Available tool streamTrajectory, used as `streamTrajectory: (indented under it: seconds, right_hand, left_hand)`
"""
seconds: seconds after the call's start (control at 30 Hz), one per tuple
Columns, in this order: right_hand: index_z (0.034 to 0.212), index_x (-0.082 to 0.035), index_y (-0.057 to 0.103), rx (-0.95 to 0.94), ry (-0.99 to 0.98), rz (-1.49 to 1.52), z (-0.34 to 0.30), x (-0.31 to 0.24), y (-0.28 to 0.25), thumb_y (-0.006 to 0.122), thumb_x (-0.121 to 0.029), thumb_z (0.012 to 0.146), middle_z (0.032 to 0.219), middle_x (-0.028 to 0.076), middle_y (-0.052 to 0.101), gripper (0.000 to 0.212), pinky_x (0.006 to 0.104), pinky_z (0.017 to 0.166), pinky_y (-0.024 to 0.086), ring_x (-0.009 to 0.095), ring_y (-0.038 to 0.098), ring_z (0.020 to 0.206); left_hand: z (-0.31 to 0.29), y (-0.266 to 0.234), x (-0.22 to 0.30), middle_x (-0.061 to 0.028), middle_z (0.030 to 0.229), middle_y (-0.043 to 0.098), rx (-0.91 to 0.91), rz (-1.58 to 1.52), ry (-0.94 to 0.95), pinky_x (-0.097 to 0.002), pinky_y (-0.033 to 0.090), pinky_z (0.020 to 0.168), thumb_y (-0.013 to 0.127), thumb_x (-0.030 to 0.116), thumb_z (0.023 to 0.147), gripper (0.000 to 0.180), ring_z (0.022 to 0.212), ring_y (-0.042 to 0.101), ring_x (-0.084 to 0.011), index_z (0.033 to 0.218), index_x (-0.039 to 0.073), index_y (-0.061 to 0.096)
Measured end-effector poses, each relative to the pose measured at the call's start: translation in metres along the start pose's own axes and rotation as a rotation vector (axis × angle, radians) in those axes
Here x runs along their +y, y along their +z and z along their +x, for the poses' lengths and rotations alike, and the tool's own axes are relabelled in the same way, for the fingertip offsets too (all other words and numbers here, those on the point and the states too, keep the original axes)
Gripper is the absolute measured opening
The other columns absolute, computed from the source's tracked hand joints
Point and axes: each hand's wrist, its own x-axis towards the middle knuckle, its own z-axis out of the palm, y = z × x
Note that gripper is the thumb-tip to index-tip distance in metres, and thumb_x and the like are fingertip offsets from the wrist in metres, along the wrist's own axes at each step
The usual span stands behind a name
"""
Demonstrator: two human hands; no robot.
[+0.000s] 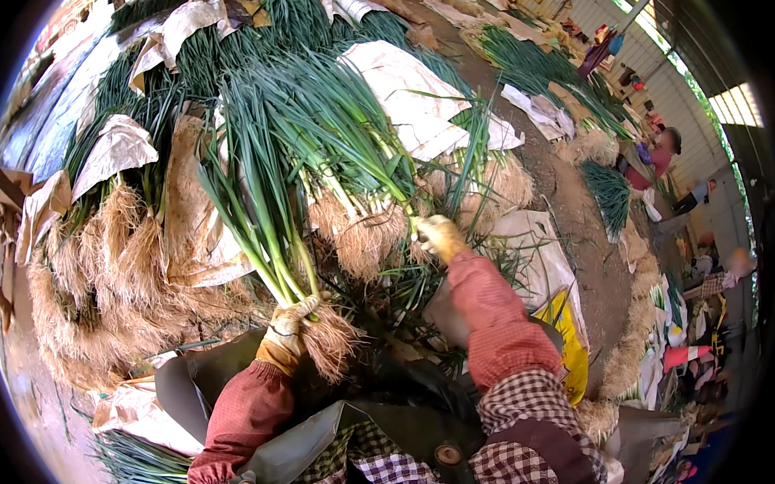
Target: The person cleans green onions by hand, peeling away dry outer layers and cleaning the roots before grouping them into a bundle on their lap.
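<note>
My left hand (283, 334), in a pale yellowish glove, is closed around the lower stems of a small bunch of leek-like stalks (266, 253). Their leaves point up and away, and a tuft of tan roots (329, 341) hangs beside the wrist. Farther right, my right hand (441, 238), gloved too, pinches the pale lower end of a single stalk (396, 188) at the edge of a heap. That heap of green leaves (315, 111) lies ahead of me, its bushy roots (364, 239) toward me. Red sleeve covers wrap both forearms.
More bundles with shaggy roots (118, 250) are stacked at left, partly under beige cloths (117, 151). A white sheet (410, 93) covers stalks ahead. A yellow bag (563, 342) lies right of my knee. Other people (659, 158) are among further piles at far right.
</note>
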Motion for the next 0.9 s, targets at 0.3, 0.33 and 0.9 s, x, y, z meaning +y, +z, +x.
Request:
streamTrajectory:
  seconds: [0.3,0.33,0.9]
  right_hand:
    - [0.093,0.0,0.057,-0.184,-0.342,0.251,-0.094,0.031,0.138,0.056,-0.023,0.085,0.074,0.005,0.062,0.024,0.0219,0.061,0.044,0.012,0.057,0.067]
    - [0.091,0.0,0.056,-0.156,-0.389,0.232,-0.089,0.045,0.153,0.056,-0.024,0.086,0.074,0.005,0.062,0.025,0.0233,0.063,0.045,0.013,0.058,0.068]
    - [0.075,-0.007,0.059,-0.132,-1.07,-0.005,-0.117,-0.042,0.104,0.047,-0.016,0.087,0.065,0.006,0.058,0.02,0.0288,0.049,0.047,0.016,0.057,0.058]
  left_hand:
    - [0.015,0.003,-0.016,-0.0092,0.085,0.061,-0.056,0.051,-0.033,-0.0258,0.049,0.062,0.058,0.003,0.074,0.024,0.072,0.059,-0.0182,0.098,-0.002,0.058]
    - [0.016,0.006,-0.019,-0.0087,0.082,0.061,-0.103,0.026,-0.092,-0.0254,0.05,0.06,0.059,0.004,0.074,0.024,0.07,0.06,-0.0187,0.098,-0.002,0.058]
    - [0.006,-0.008,-0.003,-0.0065,0.071,0.062,-0.01,0.385,0.069,-0.0198,0.041,0.045,0.061,0.011,0.07,0.022,0.054,0.054,-0.013,0.088,-0.001,0.062]
